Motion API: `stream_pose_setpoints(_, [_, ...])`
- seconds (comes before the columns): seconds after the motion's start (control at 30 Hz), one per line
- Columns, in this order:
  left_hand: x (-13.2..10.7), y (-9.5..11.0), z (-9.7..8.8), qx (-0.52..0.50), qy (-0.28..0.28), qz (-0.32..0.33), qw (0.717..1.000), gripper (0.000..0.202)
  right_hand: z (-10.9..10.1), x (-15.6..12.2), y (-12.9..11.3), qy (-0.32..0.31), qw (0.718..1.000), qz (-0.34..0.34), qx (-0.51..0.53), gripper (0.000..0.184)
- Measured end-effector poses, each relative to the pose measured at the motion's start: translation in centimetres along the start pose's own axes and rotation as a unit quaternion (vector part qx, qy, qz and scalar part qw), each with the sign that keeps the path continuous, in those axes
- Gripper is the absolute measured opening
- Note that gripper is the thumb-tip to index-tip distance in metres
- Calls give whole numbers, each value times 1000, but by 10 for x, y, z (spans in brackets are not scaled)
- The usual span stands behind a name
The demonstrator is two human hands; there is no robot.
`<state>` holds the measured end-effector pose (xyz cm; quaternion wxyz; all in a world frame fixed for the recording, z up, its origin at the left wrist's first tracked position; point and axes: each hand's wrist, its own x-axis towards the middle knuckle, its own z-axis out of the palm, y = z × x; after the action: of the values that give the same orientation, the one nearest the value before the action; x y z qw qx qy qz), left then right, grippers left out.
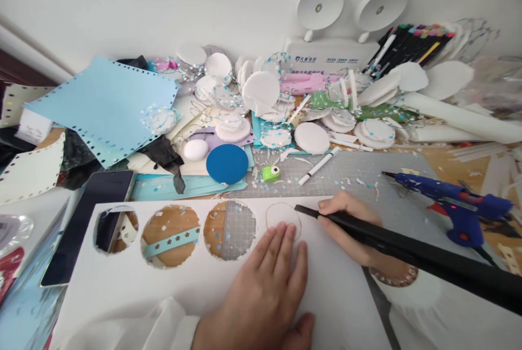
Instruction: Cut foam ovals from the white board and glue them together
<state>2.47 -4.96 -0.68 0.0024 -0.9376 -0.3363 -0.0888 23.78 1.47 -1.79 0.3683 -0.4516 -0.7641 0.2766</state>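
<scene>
Fingers (336,204) of right hand (350,227) closed together on the black pen-shaped tool (408,249), gripping near its front end, tip set on the right side of a pencilled circle (281,212). Flat on the white sheet (163,295), left hand (265,290), its fingers (281,244) straight and close together, holding nothing, only pressing down, fingertips reaching just inside the lower part of that circle.

White sheet lying along the near edge of the desk, partly over the grey cutting mat (367,176). Already cut out of it, in a row to the left of the circle: three round holes (170,236).

Judged from this: fourth circle of the row in work, tip just at the line, outline not yet opened. Cannot tell the kind of tip: blade, hot point or pen.

Next move calls for steady pressure from the flat hand to stop the sheet from turning, and for keeping those fingertips out of the path of the tip while following the curve.

Near the right hand, toward the right edge of the desk: blue glue gun (452,200), untouched. Farther back, near the middle: blue disc (227,163), small green punch (271,173), white marker (318,166). Along the far edge, a heap of white discs (261,89).
</scene>
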Motion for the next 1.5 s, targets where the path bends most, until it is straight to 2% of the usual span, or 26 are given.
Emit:
stream_pose_setpoints(0.1, [0,0,-1,1,-2,-1,1000,75,1,-2,1,-12,1000,-24,-6,14])
stream_pose_setpoints(0.3, [0,1,-3,-4,-16,1,1000,75,0,-1,-1,-31,999,-18,-7,12])
stream_pose_setpoints(0.5, [0,1,-1,-11,-17,0,1000,74,-6,5,-8,-69,997,24,37,13])
stream_pose_setpoints(0.7, [0,1,2,-24,-8,-9,1000,75,-10,10,-12,-92,988,96,73,15])
stream_pose_setpoints(0.8, [0,0,2,-33,0,-8,999,71,-11,12,-14,-72,988,105,84,15])
stream_pose_setpoints(0.9, [-1,-2,1,-55,6,-11,998,64,-13,12,-17,-10,982,136,127,14])
stream_pose_setpoints(1.0, [-2,-3,-3,-121,30,-27,992,58,-11,11,-19,70,947,186,251,15])
stream_pose_setpoints(1.07, [-3,-4,-8,-206,68,-66,974,53,-4,10,-24,82,916,217,326,17])
stream_pose_setpoints(1.13, [-3,-4,-12,-332,114,-120,928,49,6,9,-34,70,896,244,365,20])
stream_pose_setpoints(1.17, [-2,-3,-13,-404,132,-149,893,47,12,8,-41,66,888,254,378,21])
stream_pose_setpoints(1.27, [3,-4,-14,-605,183,-216,744,44,29,9,-70,61,862,264,429,21])
stream_pose_setpoints(1.33, [6,-5,-13,-702,210,-235,639,48,38,11,-90,42,834,269,480,24])
stream_pose_setpoints(1.43, [7,-9,-12,-808,192,-222,512,56,49,12,-112,17,797,294,528,35])
stream_pose_setpoints(1.47, [7,-11,-13,-830,179,-212,484,57,53,11,-116,18,796,294,529,37])
stream_pose_setpoints(1.5, [7,-13,-14,-842,173,-205,468,56,56,9,-117,21,802,289,523,38])
